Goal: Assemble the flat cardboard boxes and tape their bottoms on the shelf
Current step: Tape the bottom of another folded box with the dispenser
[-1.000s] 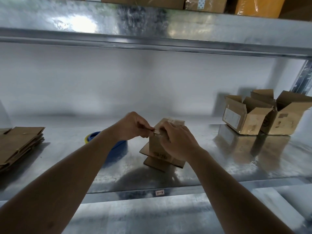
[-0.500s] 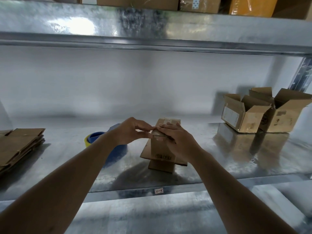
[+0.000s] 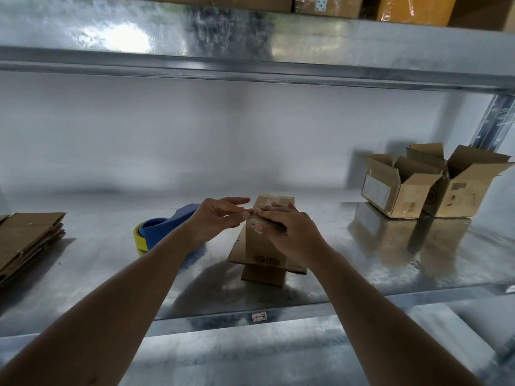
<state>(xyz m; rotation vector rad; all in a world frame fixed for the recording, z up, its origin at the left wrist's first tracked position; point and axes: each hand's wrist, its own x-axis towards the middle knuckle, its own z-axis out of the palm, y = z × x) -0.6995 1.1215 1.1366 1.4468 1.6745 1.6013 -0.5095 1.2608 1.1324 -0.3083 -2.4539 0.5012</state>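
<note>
Flat cardboard stack (image 3: 28, 240) at shelf (image 3: 111, 274) left edge. Tape dispenser (image 3: 161, 229), blue and yellow, left of centre. Left hand (image 3: 216, 218) fingers straight, tips touching box (image 3: 264, 246) top. Box upside down mid-shelf near front edge, flaps splayed underneath. Right hand (image 3: 289, 232) presses flat on tape on box. Two open boxes (image 3: 423, 185) at right back corner.

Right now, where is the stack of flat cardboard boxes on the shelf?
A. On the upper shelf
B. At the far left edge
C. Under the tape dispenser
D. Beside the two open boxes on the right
B: the stack of flat cardboard boxes lies at the far left of the shelf, apart from the tape dispenser and far from the two open boxes on the right.
</note>
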